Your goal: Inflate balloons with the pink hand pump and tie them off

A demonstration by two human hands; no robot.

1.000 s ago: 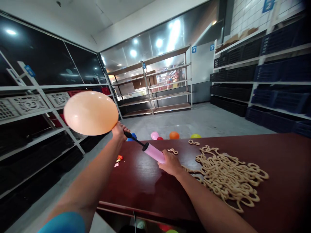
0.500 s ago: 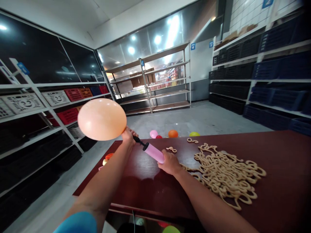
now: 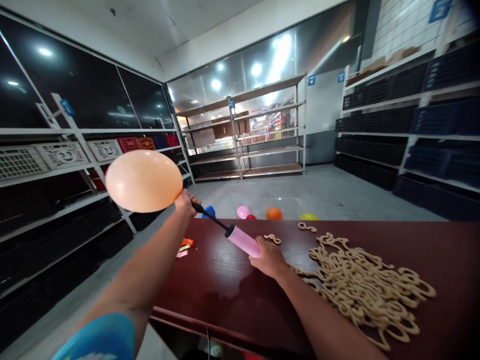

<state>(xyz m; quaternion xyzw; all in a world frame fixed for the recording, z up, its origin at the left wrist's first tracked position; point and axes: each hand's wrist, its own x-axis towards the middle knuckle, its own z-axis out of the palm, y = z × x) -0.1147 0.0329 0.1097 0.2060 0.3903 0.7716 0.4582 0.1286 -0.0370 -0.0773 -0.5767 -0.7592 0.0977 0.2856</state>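
Note:
A large inflated peach balloon hangs in the air left of the table. My left hand is closed round its neck, at the black end of a balloon pump. A thin black rod runs from there into the pump's pink barrel, with a good length of rod showing. My right hand is wrapped round the barrel's lower part, above the dark red table. The balloon's mouth is hidden by my left fingers. Flat, uninflated balloons lie near the table's left edge.
A pile of tan, curly rope-like pieces covers the table's right side, with two loose pieces beyond. Past the far edge are pink, blue, orange and yellow-green balloons on the floor. Shelves with crates line both sides; a metal rack stands behind.
My left hand and the balloon have moved left, away from my right hand. More of the pump's black rod shows. The view has turned slightly left.

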